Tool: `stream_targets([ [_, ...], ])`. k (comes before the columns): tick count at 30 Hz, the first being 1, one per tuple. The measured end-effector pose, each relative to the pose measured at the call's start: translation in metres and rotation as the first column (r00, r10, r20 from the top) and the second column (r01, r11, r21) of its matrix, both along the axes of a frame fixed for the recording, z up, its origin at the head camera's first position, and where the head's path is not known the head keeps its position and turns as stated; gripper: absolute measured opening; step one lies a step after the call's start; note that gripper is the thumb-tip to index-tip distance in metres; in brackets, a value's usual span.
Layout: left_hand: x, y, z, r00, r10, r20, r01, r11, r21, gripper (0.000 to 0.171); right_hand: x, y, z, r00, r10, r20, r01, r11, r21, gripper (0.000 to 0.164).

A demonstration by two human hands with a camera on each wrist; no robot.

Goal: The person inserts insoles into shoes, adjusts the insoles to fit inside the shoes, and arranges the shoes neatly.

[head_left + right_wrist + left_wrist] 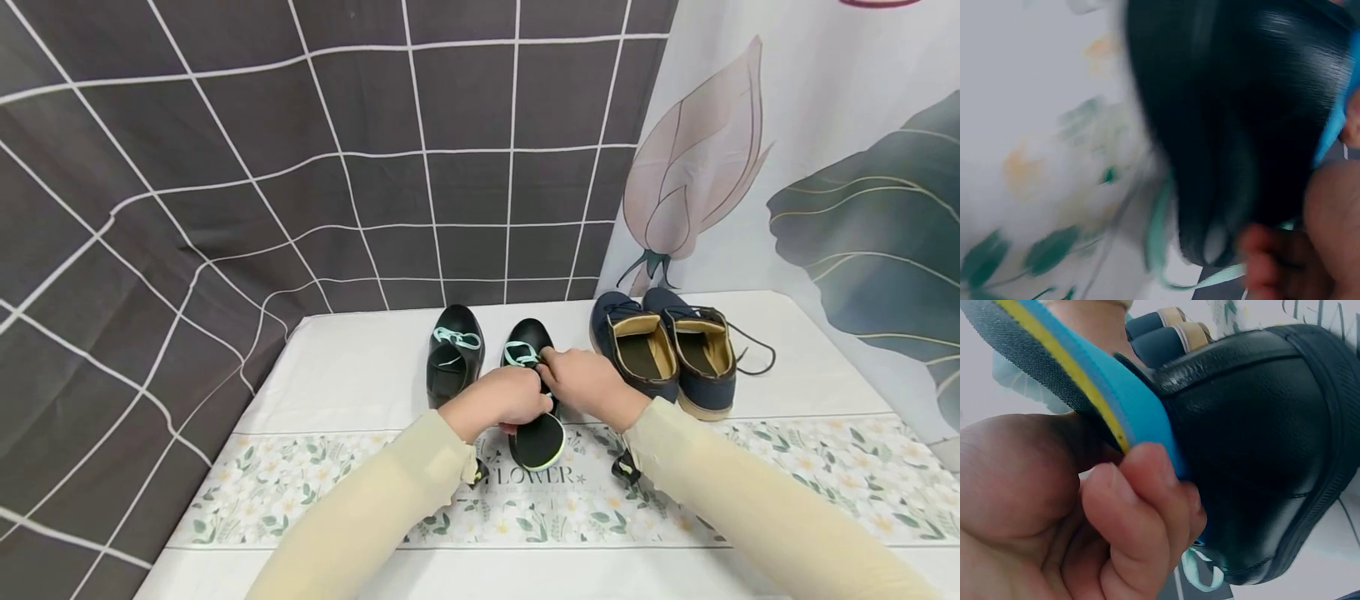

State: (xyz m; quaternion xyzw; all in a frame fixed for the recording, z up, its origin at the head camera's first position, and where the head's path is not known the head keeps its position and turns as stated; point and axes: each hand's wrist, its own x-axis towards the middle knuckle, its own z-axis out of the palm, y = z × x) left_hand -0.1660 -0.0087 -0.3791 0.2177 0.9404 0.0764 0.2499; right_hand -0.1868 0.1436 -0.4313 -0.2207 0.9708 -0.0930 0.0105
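Observation:
My left hand (510, 396) pinches an insole (538, 446), dark on its top face. The left wrist view shows its yellow edge and blue underside, with thumb and fingers around it. The insole's heel end sticks out over the back of a black leather shoe (531, 332) with mint laces (519, 353); its front part is hidden in the shoe. My right hand (581, 375) grips the same shoe at the edge of its opening, close to the laces. A matching black shoe (456, 321) with tied mint laces stands to the left.
Two navy shoes (705, 387) with tan linings stand at the right, one black lace trailing onto the table. A white cloth with a floral band (300, 483) covers the table. A dark grid curtain (465, 183) hangs behind and at the left.

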Motion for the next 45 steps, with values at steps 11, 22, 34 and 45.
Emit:
stream_targets([
  [11,-0.006,0.009,-0.012,0.987,-0.042,-0.156,0.04,0.999,-0.017,0.025,0.004,-0.001,-0.006,0.988,0.038,-0.152,-0.041,0.999,-0.019,0.013],
  [22,-0.002,0.012,-0.012,0.976,-0.034,-0.217,0.029,0.999,-0.028,0.025,0.003,0.003,-0.006,0.999,0.024,-0.047,-0.027,0.997,-0.067,0.036],
  [34,0.024,0.018,-0.001,0.982,0.069,-0.175,-0.102,0.977,-0.189,0.084,0.003,0.002,-0.006,1.0,0.007,-0.028,-0.009,0.997,-0.079,0.041],
  [45,0.026,0.021,0.007,0.991,0.04,-0.129,-0.068,0.972,-0.224,0.063,0.004,-0.001,-0.008,1.0,-0.016,-0.014,0.015,0.997,-0.073,0.041],
])
